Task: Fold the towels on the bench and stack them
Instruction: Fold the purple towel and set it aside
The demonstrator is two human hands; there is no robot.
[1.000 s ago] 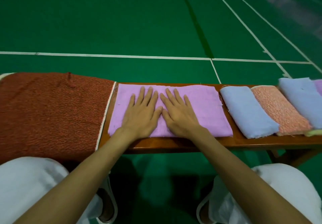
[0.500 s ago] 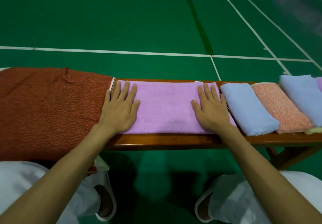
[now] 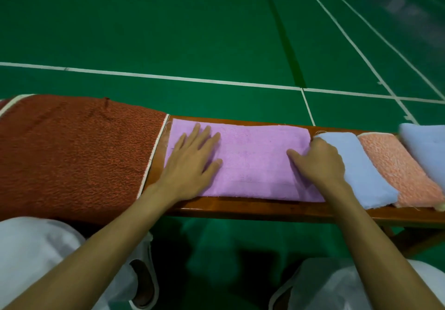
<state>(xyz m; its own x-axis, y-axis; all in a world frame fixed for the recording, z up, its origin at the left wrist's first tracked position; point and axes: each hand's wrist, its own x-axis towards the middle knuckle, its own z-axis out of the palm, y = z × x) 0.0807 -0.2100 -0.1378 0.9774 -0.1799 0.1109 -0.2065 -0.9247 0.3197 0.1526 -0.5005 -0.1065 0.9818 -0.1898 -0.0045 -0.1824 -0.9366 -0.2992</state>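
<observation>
Purple towel [image 3: 252, 160] flat on bench [image 3: 265, 209], between red towel [image 3: 77, 150] and folded blue towel [image 3: 361, 172]. Left hand [image 3: 190, 162] rests flat on its left end — fingers [image 3: 204, 136] straight, spread. Right hand [image 3: 317, 162] at right edge — fingers curled, pinching that edge, just beside blue towel. Orange towel [image 3: 399, 170] further right.

Forearms bare from left hand [image 3: 190, 162] and right hand [image 3: 320, 162] back to frame edge. White trousers [image 3: 36, 249] — thin, faintly sheer — on both knees below the wrists. White slip-on shoes [image 3: 142, 283], dark-lined, beneath the hands.
</observation>
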